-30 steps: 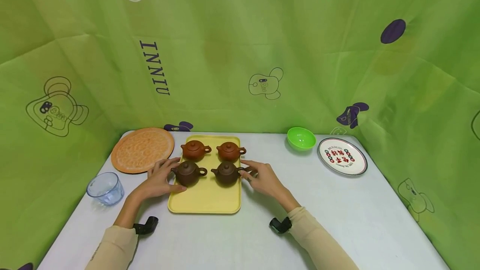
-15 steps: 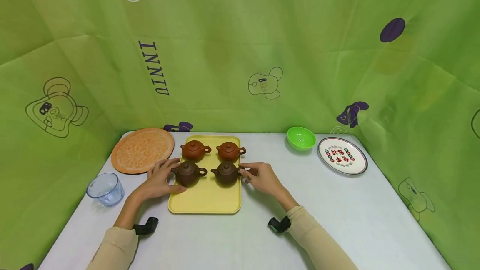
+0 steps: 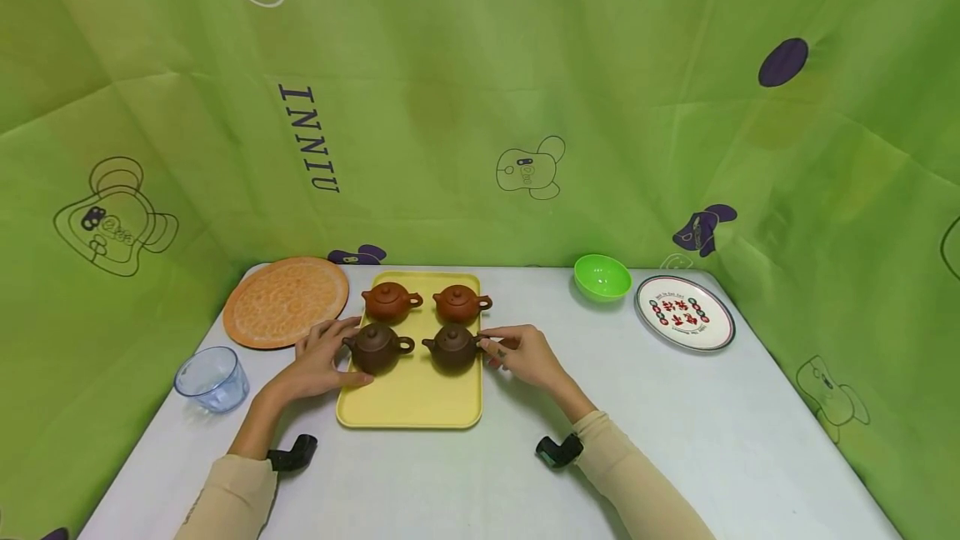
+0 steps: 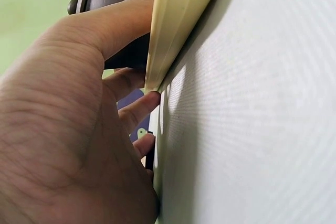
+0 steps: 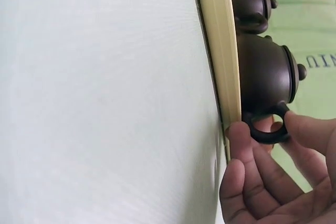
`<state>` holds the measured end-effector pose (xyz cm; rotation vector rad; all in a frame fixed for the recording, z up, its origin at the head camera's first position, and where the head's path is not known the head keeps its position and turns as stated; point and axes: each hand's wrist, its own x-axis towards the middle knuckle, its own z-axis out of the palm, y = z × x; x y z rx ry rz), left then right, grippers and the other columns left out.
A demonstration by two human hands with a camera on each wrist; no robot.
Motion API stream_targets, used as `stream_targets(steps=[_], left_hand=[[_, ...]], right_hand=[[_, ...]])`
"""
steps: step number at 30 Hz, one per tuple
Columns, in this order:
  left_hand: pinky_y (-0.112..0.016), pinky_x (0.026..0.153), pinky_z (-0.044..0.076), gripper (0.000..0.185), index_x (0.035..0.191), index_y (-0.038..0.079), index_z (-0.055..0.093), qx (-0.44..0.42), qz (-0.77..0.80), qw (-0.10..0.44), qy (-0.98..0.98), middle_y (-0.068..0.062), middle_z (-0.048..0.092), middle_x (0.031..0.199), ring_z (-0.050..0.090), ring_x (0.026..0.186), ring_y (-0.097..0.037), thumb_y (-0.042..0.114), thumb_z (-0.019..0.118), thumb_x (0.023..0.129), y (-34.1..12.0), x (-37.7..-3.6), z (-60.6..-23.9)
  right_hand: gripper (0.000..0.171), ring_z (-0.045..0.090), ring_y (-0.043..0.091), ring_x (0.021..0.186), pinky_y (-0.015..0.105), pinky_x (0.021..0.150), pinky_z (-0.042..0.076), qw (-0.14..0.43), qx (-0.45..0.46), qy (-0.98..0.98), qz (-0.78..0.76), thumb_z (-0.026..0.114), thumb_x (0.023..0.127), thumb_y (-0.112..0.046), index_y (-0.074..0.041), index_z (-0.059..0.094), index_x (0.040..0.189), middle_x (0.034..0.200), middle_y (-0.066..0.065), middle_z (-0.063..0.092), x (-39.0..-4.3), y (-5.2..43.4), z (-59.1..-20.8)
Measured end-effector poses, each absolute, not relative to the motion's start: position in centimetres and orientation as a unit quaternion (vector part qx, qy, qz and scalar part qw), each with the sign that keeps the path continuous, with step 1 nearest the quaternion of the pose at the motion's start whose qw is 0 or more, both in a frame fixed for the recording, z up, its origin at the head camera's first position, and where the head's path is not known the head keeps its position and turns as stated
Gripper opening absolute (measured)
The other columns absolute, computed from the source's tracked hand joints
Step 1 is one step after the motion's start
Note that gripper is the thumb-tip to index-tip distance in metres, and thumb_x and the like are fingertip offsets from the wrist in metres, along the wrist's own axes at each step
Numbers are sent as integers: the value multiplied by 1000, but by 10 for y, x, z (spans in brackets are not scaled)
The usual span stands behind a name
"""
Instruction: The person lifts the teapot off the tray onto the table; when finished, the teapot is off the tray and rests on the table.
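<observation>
A green printed cloth [image 3: 480, 107] hangs behind and around a pale bench [image 3: 675, 440]. On the bench, from large to small, lie a yellow tray [image 3: 408, 402] near the middle, an orange round mat [image 3: 285, 300] at the back left, a printed plate [image 3: 684, 312] at the back right, a green bowl [image 3: 602, 276] beside that plate, and a clear blue cup [image 3: 212, 377] at the front left.

The tray carries four small clay teapots in two rows: two reddish ones at the back [image 3: 390, 301] [image 3: 461, 303], two dark brown ones in front [image 3: 375, 346] [image 3: 452, 346].

The left hand [image 3: 318, 361] is at the tray's left edge, thumb over the rim beside the front left dark pot and fingers tucked low against the edge, as the left wrist view shows. The right hand [image 3: 525, 354] pinches the loop handle of the front right dark pot, thumb and fingers closed on it in the right wrist view [image 5: 268, 129].

As I judge it, the step in hand is securing that pot by its handle while the other hand steadies the tray. The next move calls for a firm pinch and a straight lift clear of the rim.
</observation>
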<state>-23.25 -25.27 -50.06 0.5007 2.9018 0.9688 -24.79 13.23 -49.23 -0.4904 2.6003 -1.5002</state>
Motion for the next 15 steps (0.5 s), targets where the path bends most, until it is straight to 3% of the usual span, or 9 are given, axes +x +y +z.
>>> stream_targets(steps=[15], left_hand=[[-75, 113, 10, 91, 151, -1, 54, 159, 315, 24, 935, -22, 38, 167, 17, 153, -52, 43, 89, 80, -253, -232, -502]], right_hand=[[27, 79, 22, 73, 27, 59, 54, 75, -126, 826, -544, 75, 100, -22, -9, 80, 123, 94, 15, 83, -248, 133, -494]])
